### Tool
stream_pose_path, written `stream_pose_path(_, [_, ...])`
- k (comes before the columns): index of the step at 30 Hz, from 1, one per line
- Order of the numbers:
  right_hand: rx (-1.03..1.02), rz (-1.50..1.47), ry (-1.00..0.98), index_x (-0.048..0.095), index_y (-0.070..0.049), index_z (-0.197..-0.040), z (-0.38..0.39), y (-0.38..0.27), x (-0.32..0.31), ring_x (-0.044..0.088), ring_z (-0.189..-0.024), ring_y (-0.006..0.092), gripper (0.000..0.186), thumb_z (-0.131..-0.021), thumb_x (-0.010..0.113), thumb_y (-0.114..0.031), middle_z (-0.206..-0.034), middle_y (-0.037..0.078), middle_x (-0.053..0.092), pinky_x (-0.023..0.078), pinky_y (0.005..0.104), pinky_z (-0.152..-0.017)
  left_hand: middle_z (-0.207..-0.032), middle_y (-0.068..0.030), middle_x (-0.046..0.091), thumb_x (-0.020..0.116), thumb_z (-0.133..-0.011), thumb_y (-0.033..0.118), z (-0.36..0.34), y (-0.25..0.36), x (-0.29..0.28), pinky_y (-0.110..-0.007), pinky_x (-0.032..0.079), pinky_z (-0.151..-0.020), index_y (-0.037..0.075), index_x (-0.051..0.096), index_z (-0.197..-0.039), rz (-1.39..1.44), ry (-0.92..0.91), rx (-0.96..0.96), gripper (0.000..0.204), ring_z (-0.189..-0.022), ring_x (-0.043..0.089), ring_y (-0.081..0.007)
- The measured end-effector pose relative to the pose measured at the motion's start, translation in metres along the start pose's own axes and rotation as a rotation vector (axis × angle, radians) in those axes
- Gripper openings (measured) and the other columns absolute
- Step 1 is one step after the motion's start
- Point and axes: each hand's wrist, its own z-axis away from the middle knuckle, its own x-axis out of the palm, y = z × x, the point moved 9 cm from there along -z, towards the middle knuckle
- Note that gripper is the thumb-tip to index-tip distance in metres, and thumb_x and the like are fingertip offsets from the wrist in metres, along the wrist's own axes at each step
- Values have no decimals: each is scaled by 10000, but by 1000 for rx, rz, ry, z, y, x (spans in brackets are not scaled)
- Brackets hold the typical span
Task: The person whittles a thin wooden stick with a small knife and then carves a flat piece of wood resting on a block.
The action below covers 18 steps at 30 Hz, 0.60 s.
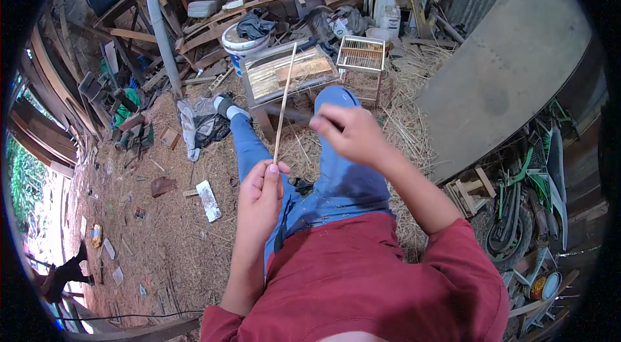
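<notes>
1 stick (287,93), its lower end pinched in left hand (261,187), thumb against fingers; rises in front of the bench (263,121). Right hand (352,135) curled closed on 1 tool (299,115), probably a blade; motion-blurred, handle hidden. Stick's thin, pale, straight, wood-like. Bench wooden, slats (272,80) on top.

Blur obscures the thin dark object (299,115) in the right fingers (328,124)

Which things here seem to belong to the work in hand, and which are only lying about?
Probably in use: thin stick, in the left hand; blurred thin tool, in the right hand; low table, perhaps.
Seemingly lying about: white flat piece; wheel; yellow tin.
</notes>
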Motion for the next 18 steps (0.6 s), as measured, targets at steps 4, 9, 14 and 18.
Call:
stream_pose_path(4, [-193,119,-190,606,-97,-869,15,-37,23,668,-686,384,341,-995,652,-411,-717,128,656,489,491,-578,-638,110,362,489,-1133,300,1,1,2,-210,194,-413,50,630,-1083,35,-17,-52,291,-476,265,8])
stream_pose_path(9, [-293,141,-153,582,-111,-868,18,-43,27,666,-664,359,336,-988,658,-415,-697,115,641,483,486,-559,-646,105,388,493,-1131,277,0,4,4,-211,202,-424,65,630,-1052,-36,15,11,264,-482,273,2])
stream_pose_path(14, [-332,196,-124,569,-114,-850,16,-45,29,658,-646,347,350,-983,662,-423,-691,105,633,474,478,-543,-661,106,420,503,-1127,240,4,11,2,-210,231,-456,82,616,-1015,-162,109,130,224,-520,317,6])
stream_pose_path(18, [-352,204,-73,560,-115,-819,14,-46,22,643,-622,337,369,-981,663,-429,-667,97,606,465,471,-533,-678,112,415,498,-1127,221,10,18,3,-209,236,-485,80,605,-990,-223,123,192,223,-557,334,11])
